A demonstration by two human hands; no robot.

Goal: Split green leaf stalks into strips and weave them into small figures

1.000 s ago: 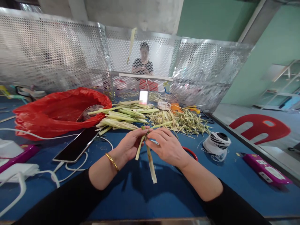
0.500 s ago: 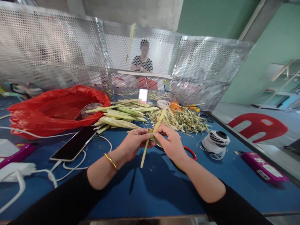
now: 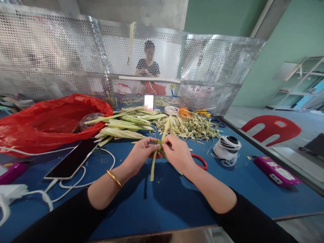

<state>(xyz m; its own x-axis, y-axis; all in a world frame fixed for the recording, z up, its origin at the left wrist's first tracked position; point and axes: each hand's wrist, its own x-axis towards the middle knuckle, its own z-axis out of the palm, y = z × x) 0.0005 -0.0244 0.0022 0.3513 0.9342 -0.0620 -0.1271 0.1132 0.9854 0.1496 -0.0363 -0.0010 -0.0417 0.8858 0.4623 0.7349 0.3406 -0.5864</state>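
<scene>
Above the middle of the blue table (image 3: pixel 172 199), my left hand (image 3: pixel 143 152) and my right hand (image 3: pixel 178 152) meet, both pinching pale green leaf strips (image 3: pixel 152 167). One strip end hangs down between the hands, while another end points up and away. Where the strips cross, a small folded part sits between my thumbs, mostly covered by the fingers. Beyond my left hand lies a bundle of long pale leaf strips (image 3: pixel 126 125). Past my right hand is a heap of short, finished-looking twisted pieces (image 3: pixel 194 126). Red-handled scissors (image 3: pixel 204 162) lie partly hidden behind my right wrist.
A red plastic bag (image 3: pixel 50 121) and a phone (image 3: pixel 72 160) with white cables are on the left. To the right stand a spool of white thread (image 3: pixel 227 150) and a purple box (image 3: pixel 275 172). A perforated metal screen (image 3: pixel 210 67) runs behind, with a person (image 3: pixel 149 65) beyond it.
The view has shifted slightly, so most things appear a little further left. Both hands still pinch the strips at the crossing, and the upper strip end stands a bit more upright.
</scene>
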